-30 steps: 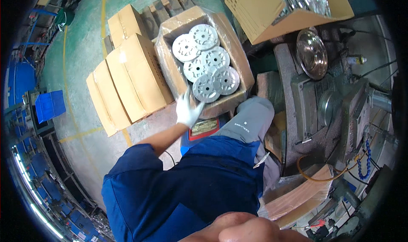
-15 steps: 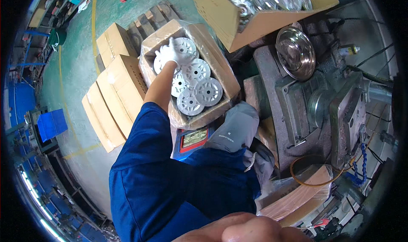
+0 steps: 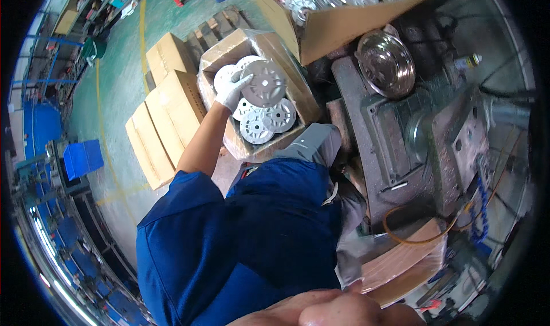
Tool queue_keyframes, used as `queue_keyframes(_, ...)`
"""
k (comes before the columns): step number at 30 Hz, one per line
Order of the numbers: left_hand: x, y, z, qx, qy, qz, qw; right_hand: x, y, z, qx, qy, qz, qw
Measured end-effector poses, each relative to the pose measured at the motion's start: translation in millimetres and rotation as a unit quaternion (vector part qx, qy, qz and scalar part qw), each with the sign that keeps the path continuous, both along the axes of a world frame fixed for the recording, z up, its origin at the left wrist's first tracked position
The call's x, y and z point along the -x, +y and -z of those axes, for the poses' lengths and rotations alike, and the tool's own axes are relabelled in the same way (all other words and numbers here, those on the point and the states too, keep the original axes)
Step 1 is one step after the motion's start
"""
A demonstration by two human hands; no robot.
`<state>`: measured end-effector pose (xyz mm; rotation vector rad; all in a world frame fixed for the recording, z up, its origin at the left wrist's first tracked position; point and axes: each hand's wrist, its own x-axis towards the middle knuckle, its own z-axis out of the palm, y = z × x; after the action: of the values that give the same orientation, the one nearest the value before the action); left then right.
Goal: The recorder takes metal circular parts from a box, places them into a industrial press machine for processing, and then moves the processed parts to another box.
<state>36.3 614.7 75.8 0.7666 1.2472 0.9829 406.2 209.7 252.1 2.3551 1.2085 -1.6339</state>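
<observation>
My left hand [image 3: 231,92], in a white glove, grips a grey metal disc [image 3: 263,84] by its left edge. The disc has a raised spoke-like pattern and a small centre hole. It is lifted over a plastic-lined cardboard box [image 3: 229,51], hiding part of what lies inside. Several similar silver discs [image 3: 256,125] overlap in that box, below and around the held one. My right hand and forearm do not show.
Closed cardboard cartons [image 3: 172,111] stand left of the box, near a wooden pallet [image 3: 220,25]. Up on the right, an open carton [image 3: 344,34] holds shiny metal parts. A metal bowl [image 3: 387,64] sits on a heavy machine [image 3: 381,148] at the right.
My left hand has taken hold of one disc and raised it from the pile, turning its grey face into view. The whole view has shifted slightly.
</observation>
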Motion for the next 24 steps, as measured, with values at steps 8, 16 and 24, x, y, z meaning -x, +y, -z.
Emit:
queue_keyframes(8, -106.1, -96.8, -102.2, -0.018, -0.25, 0.306, 0.918, 53.3, 63.2, 53.6, -0.332, 0.244, 0.264, 0.872)
queue_keyframes(16, -177.3, -165.7, -169.7, -0.092, -0.169, 0.433, 0.881, 39.4, 59.3, 4.9, -0.38, 0.431, 0.435, 0.694)
queue_keyframes(24, -223.8, -195.2, -158.9, 0.396, -0.562, 0.537, 0.489, -3.5, 44.6, -8.1, -0.538, 0.273, 0.298, 0.74)
